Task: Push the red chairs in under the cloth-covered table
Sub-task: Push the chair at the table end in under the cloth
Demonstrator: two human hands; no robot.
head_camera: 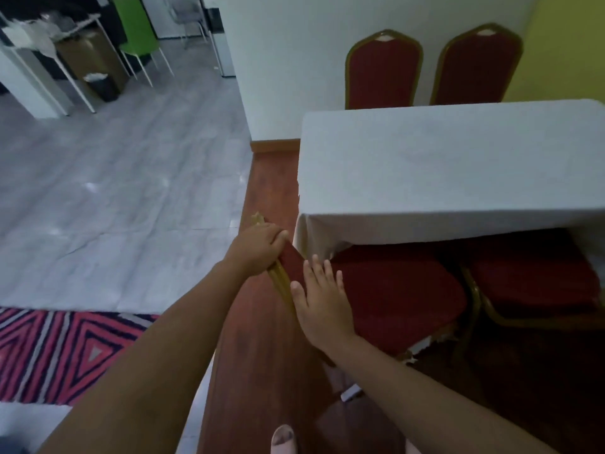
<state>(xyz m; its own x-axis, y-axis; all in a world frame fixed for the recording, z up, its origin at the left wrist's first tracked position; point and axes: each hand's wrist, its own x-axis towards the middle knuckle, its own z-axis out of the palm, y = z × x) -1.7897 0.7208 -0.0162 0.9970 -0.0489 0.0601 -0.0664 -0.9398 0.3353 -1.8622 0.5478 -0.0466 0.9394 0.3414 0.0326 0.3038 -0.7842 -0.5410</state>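
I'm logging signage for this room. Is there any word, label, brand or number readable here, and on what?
None can be read. The white tablecloth, the red chairs and the striped rug show no text. The far clutter by the green chair is too blurred to tell.

You had four red chairs (393, 296) around one cloth-covered counter (451, 165): two at upper right, two at lower right, plus one green chair (139, 34) at upper left.
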